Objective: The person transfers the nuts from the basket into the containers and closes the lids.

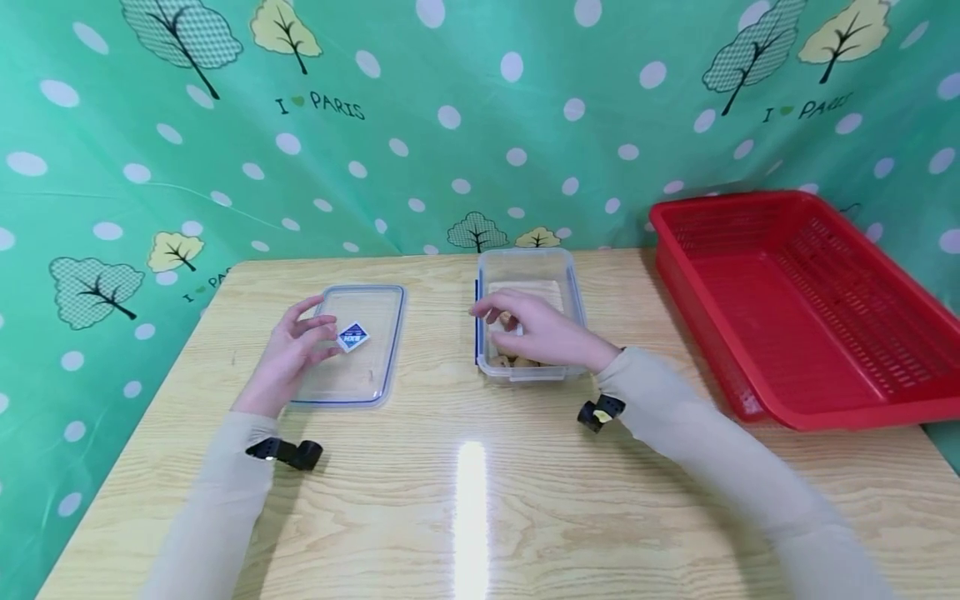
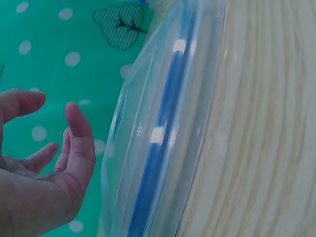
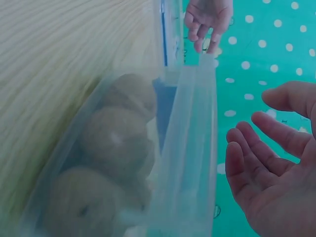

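My left hand (image 1: pixel 294 354) hovers over the clear, blue-edged lid (image 1: pixel 382 350), fingers loosely bent with nothing between them. A blue and white label (image 1: pixel 353 337) sits on the lid beside the fingertips. My right hand (image 1: pixel 543 329) is above the clear plastic container (image 1: pixel 531 265), fingers relaxed and holding nothing. Inside the container, round tan-brown pieces (image 3: pixel 116 138) lie along the near side. A whitish flat piece (image 1: pixel 551 290) shows toward the back, partly hidden by the hand. In the right wrist view, the right hand (image 3: pixel 281 163) is above the container's rim, palm bare.
A large red plastic basket (image 1: pixel 787 308) stands on the right of the wooden table (image 1: pixel 390 492). A green patterned cloth (image 1: pixel 420 117) hangs behind and at the left side. Black wrist cameras are strapped on both sleeves.
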`<state>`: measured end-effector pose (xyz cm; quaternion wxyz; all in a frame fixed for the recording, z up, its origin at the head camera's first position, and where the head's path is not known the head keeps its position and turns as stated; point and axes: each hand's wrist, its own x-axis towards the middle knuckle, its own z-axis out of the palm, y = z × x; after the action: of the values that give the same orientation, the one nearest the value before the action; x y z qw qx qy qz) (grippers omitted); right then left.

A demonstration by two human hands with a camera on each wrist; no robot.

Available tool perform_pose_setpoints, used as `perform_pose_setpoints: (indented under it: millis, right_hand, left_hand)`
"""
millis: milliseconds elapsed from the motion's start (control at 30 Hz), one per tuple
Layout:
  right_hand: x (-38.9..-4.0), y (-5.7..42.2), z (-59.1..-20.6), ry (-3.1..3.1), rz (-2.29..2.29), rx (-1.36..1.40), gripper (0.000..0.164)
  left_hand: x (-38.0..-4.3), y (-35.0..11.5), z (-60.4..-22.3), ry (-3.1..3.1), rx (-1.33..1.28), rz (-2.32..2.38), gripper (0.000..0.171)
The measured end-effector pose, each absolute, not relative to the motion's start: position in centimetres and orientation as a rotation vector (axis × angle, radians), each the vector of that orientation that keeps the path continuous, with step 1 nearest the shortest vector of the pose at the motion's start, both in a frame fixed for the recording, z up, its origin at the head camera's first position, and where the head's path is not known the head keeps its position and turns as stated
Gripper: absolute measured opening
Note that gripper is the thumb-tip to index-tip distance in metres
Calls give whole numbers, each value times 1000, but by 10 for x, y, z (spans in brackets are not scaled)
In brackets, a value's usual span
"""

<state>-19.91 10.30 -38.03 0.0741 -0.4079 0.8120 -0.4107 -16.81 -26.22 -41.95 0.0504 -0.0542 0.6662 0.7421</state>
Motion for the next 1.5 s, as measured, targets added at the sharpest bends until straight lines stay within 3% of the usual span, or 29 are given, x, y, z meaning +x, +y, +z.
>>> perform_pose_setpoints:
  millis: [333,600,867,1200,1500]
  right_hand:
    - [-204,64,-377,2452,-1125,-1226,36]
    - [-210,26,-374,2468,-1084,-1158,39]
    - [-209,-2,-387,2437,-1062,-1083,49]
    - [-198,-26,-409,2395,-1172,-775,68]
    - [-192,-35,-430,2225,-1439,-495,80]
  left_hand:
    - [-160,-310,-422,1886,-249,2435,71]
    - [-159,-324,-431,1995,-348,2131,86]
    - [-162,-322,-437,2221,-335,1911,81]
    - [-161,-316,-438,2387,-320,1715,83]
    - [-160,-317,-434,2174,-208,1888,87]
